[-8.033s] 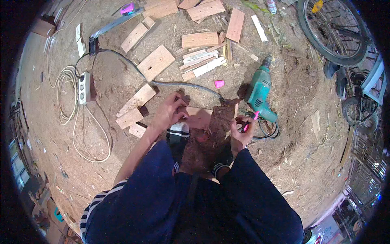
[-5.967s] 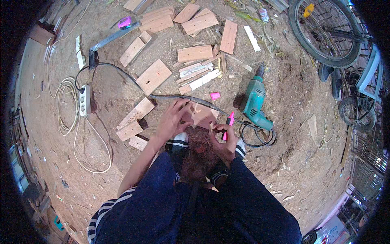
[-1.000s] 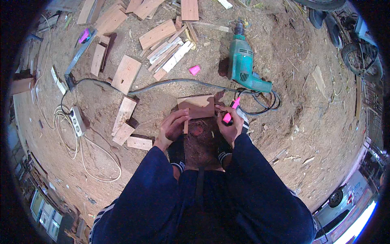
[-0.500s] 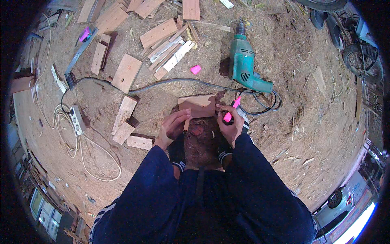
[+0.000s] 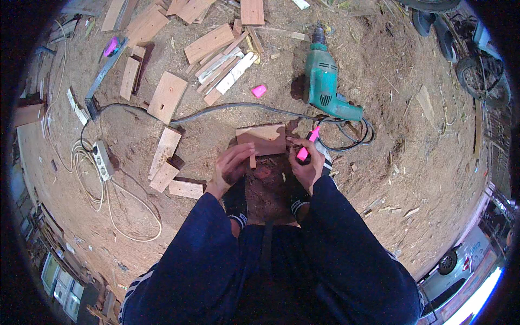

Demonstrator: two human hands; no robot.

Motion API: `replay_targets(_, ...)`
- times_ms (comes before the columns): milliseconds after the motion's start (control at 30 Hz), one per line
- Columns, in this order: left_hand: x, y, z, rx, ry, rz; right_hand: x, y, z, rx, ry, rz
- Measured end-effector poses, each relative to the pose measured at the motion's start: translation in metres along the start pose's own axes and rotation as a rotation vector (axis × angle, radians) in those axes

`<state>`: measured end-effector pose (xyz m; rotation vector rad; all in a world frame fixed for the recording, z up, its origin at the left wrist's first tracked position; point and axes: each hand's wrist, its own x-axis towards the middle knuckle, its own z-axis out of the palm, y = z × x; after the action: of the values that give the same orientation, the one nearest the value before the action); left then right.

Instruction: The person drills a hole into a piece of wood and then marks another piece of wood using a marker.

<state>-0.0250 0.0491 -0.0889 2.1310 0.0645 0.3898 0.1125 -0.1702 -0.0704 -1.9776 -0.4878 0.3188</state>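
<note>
Between my hands a reddish-brown wooden board stands low over the ground near my feet. My left hand is closed at its left end, fingers together along the wood. A narrow wooden strip juts toward me beside those fingertips; whether it is joined to the board cannot be made out. My right hand, at the board's right end, is wrapped round a pink highlighter, its fingertips close to the board's edge. A pink cap lies on the ground beyond the board.
A green power drill lies at the far right, its black cord crossing the ground. Cut boards and offcuts are scattered left and beyond. A power strip with coiled cable and a metal square lie further left.
The narrow strip by my left fingers has shifted slightly right and up and shows straighter. Both hands keep nearly the same place; the whole view has moved a little.
</note>
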Motion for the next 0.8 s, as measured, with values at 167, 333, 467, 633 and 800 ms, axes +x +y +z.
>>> replay_targets(167,-0.003,-0.001,0.0,0.02,-0.007,-0.021,0.001,-0.004,0.0,0.012,0.007,0.007)
replay_targets(333,0.002,0.004,-0.002,0.01,0.007,-0.015,0.0,0.003,0.002,-0.012,0.015,0.005)
replay_targets(467,0.005,0.003,-0.002,-0.001,0.041,0.026,-0.001,0.001,0.003,-0.017,0.013,0.017)
replay_targets(633,0.006,0.009,-0.003,0.016,0.047,-0.067,0.0,0.0,0.001,-0.026,0.0,0.019)
replay_targets(800,-0.01,-0.002,0.001,0.017,0.059,-0.106,0.002,-0.014,0.0,0.144,-0.03,0.165)
